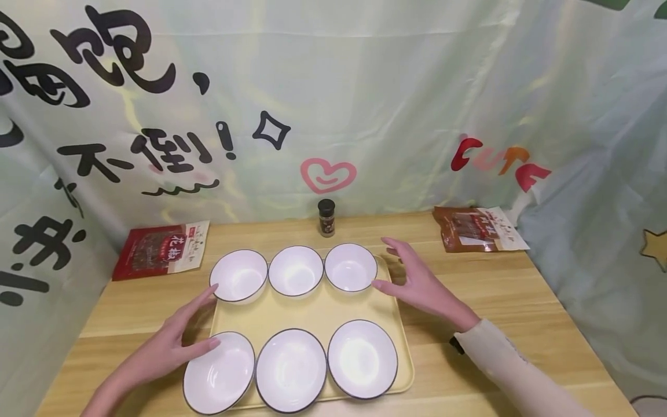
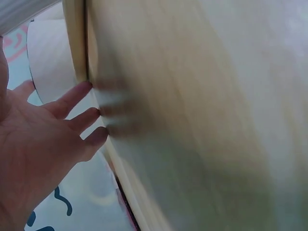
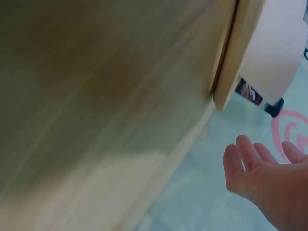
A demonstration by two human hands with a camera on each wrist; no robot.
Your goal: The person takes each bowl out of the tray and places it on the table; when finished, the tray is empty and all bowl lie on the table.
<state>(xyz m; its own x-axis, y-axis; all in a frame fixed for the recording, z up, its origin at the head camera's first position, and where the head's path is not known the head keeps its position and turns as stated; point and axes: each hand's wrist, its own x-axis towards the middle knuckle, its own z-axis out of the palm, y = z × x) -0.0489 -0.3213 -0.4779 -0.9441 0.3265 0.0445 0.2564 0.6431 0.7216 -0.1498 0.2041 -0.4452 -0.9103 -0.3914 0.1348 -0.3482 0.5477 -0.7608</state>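
Three white bowls with dark rims stand in a far row: a left bowl (image 1: pixel 239 275), a middle bowl (image 1: pixel 296 271) and a right bowl (image 1: pixel 351 267). Nearer to me is a second row of three: a left bowl (image 1: pixel 219 373), a middle bowl (image 1: pixel 291 370) and a right bowl (image 1: pixel 362 359). All are on or over a pale yellow tray (image 1: pixel 312 310). My left hand (image 1: pixel 169 347), fingers spread, is at the tray's left side, its thumb at the near left bowl's rim. Beside the far right bowl is my right hand (image 1: pixel 417 284), fingers apart, holding nothing.
Behind the bowls stands a small black-capped spice jar (image 1: pixel 326 218). A red spice packet (image 1: pixel 161 250) lies at the back left and a brown packet (image 1: pixel 478 230) at the back right of the wooden table (image 1: pixel 484 324). A printed cloth (image 1: pixel 396 116) hangs behind.
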